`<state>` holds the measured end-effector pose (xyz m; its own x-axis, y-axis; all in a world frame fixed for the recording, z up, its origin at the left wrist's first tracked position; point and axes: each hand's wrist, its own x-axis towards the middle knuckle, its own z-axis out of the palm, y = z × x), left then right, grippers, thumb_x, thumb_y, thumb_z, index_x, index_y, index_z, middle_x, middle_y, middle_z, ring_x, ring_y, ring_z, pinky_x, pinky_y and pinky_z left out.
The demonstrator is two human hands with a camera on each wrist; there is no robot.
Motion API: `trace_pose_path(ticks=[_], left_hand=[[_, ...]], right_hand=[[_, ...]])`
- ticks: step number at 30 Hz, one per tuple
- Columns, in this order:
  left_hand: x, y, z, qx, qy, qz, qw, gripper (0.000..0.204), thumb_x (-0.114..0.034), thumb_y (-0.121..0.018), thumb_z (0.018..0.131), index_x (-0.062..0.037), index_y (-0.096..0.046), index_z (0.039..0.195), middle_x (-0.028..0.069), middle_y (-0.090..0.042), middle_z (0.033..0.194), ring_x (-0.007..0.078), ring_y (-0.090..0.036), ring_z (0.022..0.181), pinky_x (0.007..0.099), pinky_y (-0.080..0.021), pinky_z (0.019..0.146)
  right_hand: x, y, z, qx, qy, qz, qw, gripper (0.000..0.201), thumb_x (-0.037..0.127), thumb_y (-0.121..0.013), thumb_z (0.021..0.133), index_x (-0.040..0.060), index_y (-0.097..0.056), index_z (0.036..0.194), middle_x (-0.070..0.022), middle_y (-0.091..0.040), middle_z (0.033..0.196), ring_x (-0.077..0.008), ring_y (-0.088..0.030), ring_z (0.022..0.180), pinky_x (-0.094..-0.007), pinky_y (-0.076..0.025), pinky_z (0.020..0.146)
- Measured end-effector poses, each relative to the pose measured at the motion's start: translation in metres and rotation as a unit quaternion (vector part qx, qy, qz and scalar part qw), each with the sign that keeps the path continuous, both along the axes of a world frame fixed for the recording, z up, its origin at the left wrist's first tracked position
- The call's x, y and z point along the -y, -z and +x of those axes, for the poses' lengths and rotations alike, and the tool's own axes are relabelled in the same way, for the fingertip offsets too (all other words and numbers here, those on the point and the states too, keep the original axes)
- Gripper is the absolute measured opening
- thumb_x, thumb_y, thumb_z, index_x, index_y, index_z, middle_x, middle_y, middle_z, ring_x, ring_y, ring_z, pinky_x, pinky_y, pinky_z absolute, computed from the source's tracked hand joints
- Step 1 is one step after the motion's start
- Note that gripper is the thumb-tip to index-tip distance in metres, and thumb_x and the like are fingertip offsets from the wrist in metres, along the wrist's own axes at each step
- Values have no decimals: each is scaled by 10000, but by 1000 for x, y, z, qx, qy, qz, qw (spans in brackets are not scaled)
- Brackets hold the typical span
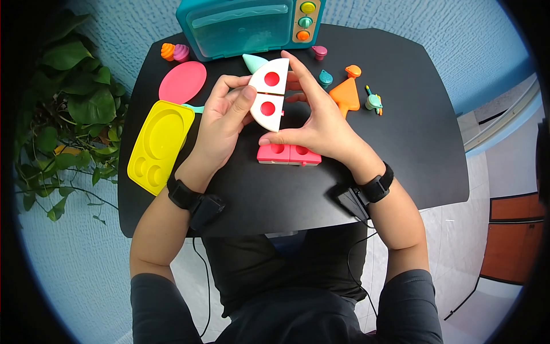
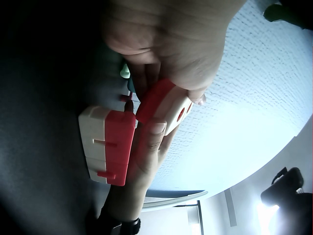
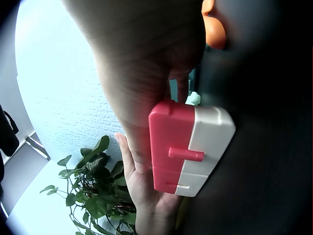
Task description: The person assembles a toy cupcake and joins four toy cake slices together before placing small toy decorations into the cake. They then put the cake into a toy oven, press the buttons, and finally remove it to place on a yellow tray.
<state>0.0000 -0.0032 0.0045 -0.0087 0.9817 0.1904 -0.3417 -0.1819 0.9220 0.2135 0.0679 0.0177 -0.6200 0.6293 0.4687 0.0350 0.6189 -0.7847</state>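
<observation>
My left hand point(image 1: 220, 117) holds a half-disc toy cake piece point(image 1: 260, 106), its thumb on the white face and its fingers behind. The piece consists of two joined wedges with a red round recess in each; a red layer shows underneath in the left wrist view. Spread around the straight edge is my right hand point(image 1: 321, 117), index fingertip by the upper corner and thumb just below the lower one. Close under that thumb stands a second red-and-white cake piece point(image 1: 289, 156), also two joined wedges; a red peg point(image 3: 187, 154) sticks out of its side.
A teal toy oven point(image 1: 246, 28) stands at the back. On the left lie a yellow tray point(image 1: 180, 135), a pink plate point(image 1: 182, 82) and toy cupcakes point(image 1: 175, 52). An orange spatula point(image 1: 346, 94) and several small toppers lie on the right. A leafy plant point(image 1: 69, 114) borders the table.
</observation>
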Motion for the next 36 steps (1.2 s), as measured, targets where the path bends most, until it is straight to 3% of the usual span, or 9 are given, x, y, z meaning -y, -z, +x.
trace_pose_path(ticks=[20, 22, 32, 36], left_hand=[[0, -2, 1, 3, -6, 2, 1000, 310, -284, -603, 1163, -60, -496, 1350, 165, -739, 1313, 199, -734, 1184, 381, -600, 1014], [0, -2, 1, 4, -7, 2, 1000, 311, -285, -602, 1163, -60, -496, 1350, 166, -739, 1314, 200, -734, 1186, 383, -600, 1016], [0, -2, 1, 2, -3, 3, 1000, 341, -301, -628, 1152, -61, -498, 1356, 168, -738, 1323, 198, -727, 1201, 382, -589, 1025], [0, -2, 1, 2, -5, 1, 1000, 343, -299, -633, 1149, -61, -498, 1356, 167, -737, 1328, 199, -724, 1208, 383, -587, 1029]], right_hand=[[0, -1, 1, 1, -2, -10, 1000, 1330, 300, -1067, 699, 98, -267, 1741, -166, -613, 1488, -291, -604, 1396, -439, -531, 1116], [-1, 1, 0, -1, -1, -5, 1000, 1337, 391, -1056, 690, 92, -269, 1729, -212, -597, 1498, -330, -636, 1353, -452, -535, 1104], [-1, 2, -1, -7, -3, -7, 1000, 1349, 377, -1059, 684, 86, -260, 1731, -222, -600, 1484, -341, -645, 1325, -462, -537, 1106], [2, -3, 0, 5, -7, -24, 1000, 1363, 298, -1066, 703, 106, -222, 1755, -176, -610, 1484, -295, -623, 1371, -446, -538, 1116]])
